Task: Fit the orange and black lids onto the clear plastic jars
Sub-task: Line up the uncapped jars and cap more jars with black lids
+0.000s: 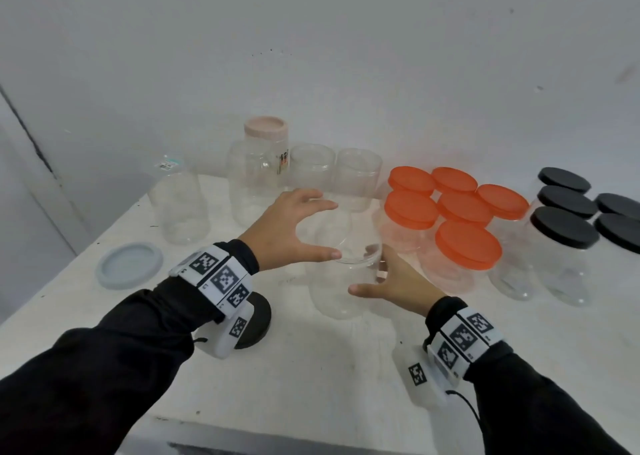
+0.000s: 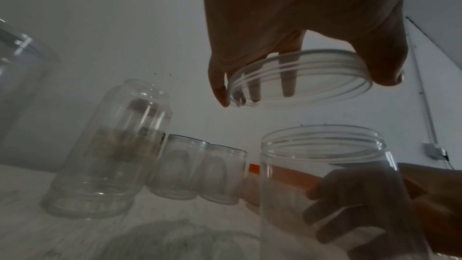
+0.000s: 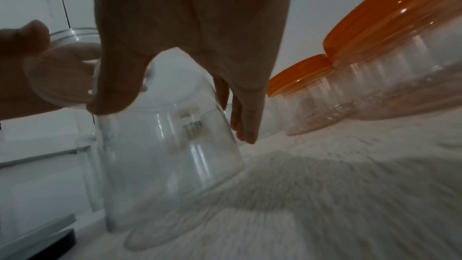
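My left hand [image 1: 291,228] pinches a clear lid [image 2: 300,78] just above the open jar [image 1: 341,281], right hand [image 1: 398,283] gripping its wall: I'd level it, then twist.

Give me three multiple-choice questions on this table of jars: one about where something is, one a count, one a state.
1. Where does the grey lid lie?
A. flat on the table, at its left side
B. on a jar
C. among the orange lids

2. How many orange lids show in the head view?
A. three
B. six
C. nine

3. The jar gripped by the right hand is:
A. capped in black
B. lying on its side
C. upright, mouth open

Answers: A, it lies flat beyond the left hand; B, six sit on jars; C, the left hand holds a clear lid above its open mouth.
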A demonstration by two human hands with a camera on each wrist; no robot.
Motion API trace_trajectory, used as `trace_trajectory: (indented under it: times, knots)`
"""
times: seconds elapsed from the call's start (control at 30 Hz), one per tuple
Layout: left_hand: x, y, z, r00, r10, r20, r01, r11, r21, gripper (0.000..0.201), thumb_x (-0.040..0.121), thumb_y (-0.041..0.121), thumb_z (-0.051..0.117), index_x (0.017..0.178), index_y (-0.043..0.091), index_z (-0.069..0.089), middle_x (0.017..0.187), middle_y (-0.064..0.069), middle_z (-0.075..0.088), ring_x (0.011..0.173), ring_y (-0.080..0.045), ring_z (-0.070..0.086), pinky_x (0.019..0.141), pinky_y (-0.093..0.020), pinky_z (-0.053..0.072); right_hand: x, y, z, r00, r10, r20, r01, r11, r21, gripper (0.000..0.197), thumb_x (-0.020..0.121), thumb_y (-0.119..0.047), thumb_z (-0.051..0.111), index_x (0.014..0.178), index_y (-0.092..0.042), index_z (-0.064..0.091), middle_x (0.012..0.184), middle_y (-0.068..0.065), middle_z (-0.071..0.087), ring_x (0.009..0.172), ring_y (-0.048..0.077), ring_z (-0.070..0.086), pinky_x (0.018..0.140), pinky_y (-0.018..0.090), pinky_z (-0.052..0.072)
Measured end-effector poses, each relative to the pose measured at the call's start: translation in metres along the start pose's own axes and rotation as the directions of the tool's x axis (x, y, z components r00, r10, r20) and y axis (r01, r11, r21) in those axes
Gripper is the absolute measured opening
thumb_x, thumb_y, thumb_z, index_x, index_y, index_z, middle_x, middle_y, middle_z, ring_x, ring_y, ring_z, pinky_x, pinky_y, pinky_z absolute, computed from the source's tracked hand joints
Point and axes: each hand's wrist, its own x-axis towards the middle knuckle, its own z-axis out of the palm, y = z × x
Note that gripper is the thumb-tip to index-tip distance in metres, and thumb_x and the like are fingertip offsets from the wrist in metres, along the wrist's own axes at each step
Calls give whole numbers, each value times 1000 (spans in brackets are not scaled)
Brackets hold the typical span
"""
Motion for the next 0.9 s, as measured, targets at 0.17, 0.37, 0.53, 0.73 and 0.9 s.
trace_trajectory:
  times: [0.17,0.37,0.53,0.73,0.9]
  knots:
    - [8,12,19,994,14,109,-17,999,30,85,54,67,64,131,35,47,142,9,32,130,-7,24,111,-34,22,-1,9,1,1000,4,2,-4,999,45,90,60,-29,88,134,-20,38,127,-6,50,119,13,48,94,27,47]
    - [20,21,36,979,52,195,-80,987,142,84,57,65,60,134,32,46,145,6,31,133,-11,20,112,-40,20,-4,8,1,1000,-13,-6,14,998,63,76,64,-21,86,119,-31,35,116,-16,48,115,9,47,75,13,45]
    - [25,20,42,973,60,221,-106,974,201,88,56,67,58,135,31,45,146,4,30,134,-14,20,111,-39,20,-3,9,1,999,-50,-7,50,997,60,84,62,-24,87,127,-27,34,125,-9,46,116,11,46,80,17,48]
    - [24,20,47,968,41,249,-89,979,185,92,55,69,58,136,29,42,149,3,26,136,-14,18,113,-39,19,-1,11,-1,998,-43,50,42,999,19,96,62,-27,87,136,-29,26,131,-7,41,121,14,44,99,33,45]
    - [6,12,45,986,-15,165,17,1000,-11,117,53,49,84,146,23,17,154,4,10,139,-8,9,113,-28,11,-5,-10,-31,998,-41,56,49,990,-134,98,67,-34,81,144,-20,21,146,-4,30,127,11,37,104,34,38]
